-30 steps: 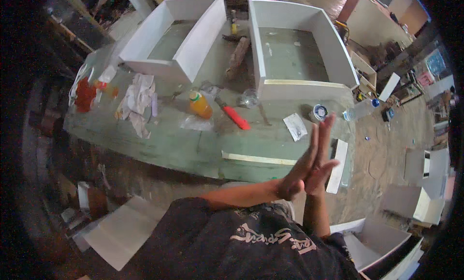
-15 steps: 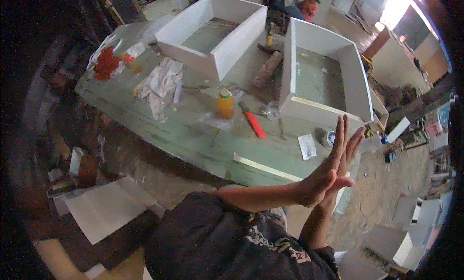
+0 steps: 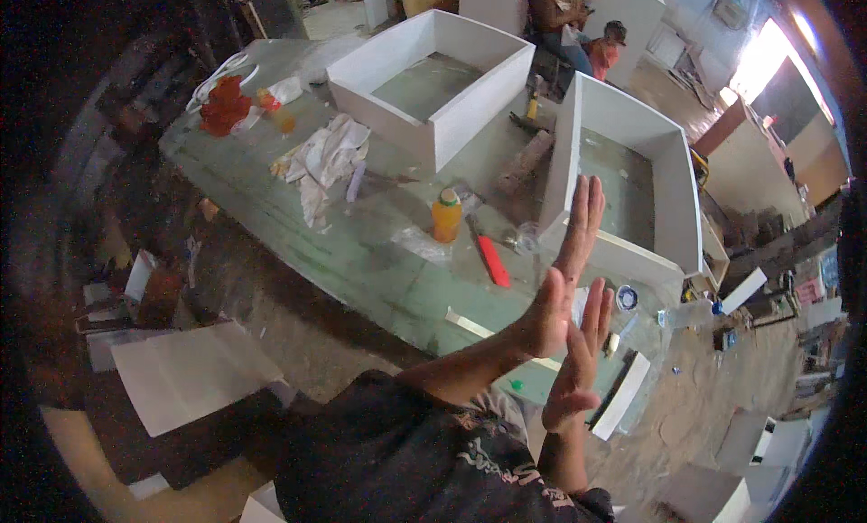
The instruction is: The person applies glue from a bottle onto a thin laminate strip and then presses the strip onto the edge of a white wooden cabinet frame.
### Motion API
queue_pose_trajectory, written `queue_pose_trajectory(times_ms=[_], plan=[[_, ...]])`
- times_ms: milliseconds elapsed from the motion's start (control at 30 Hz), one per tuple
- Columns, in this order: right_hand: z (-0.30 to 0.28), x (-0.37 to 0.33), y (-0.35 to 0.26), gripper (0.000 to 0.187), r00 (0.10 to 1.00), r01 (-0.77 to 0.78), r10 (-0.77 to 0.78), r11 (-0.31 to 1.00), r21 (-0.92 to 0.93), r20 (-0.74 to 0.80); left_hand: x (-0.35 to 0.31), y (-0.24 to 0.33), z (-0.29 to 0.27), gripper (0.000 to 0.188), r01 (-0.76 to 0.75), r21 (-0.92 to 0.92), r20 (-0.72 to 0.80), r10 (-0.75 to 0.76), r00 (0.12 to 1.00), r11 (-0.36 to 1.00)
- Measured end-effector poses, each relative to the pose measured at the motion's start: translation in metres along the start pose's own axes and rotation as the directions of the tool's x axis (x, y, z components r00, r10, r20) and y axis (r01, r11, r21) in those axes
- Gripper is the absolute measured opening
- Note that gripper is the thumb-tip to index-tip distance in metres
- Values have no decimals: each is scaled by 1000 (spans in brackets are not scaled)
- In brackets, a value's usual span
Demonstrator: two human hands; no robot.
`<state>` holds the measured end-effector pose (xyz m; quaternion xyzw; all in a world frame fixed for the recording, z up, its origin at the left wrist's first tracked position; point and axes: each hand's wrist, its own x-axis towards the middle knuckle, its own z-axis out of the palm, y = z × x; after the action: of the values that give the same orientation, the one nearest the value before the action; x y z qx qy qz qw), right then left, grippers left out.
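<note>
My left hand and right hand stretch flat, empty. I judge the nearer white frame stiff, fairly light, best held by opposite walls.

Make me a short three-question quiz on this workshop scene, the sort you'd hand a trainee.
1. How many white frames stand on the green table?
2. True or false: the left hand and right hand look empty.
3. Which is nearest the orange bottle: (a) white cloth, (b) red-handled tool, or (c) hammer?

Key: 1. Two. 2. True. 3. b.
</note>
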<state>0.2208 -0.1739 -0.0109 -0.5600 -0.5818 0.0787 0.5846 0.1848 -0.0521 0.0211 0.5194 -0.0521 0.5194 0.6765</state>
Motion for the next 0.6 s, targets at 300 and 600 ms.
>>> queue_pose_trajectory(times_ms=[300, 600], plan=[[7, -31, -24, 117, 767, -642, 601, 727, 243, 226, -37, -16, -3, 128, -158, 161, 84, 146, 986, 974], [18, -89, -28, 121, 846, -533, 458, 720, 445, 273, -97, -3, -5, 141, -81, 358, 127, 38, 991, 930]])
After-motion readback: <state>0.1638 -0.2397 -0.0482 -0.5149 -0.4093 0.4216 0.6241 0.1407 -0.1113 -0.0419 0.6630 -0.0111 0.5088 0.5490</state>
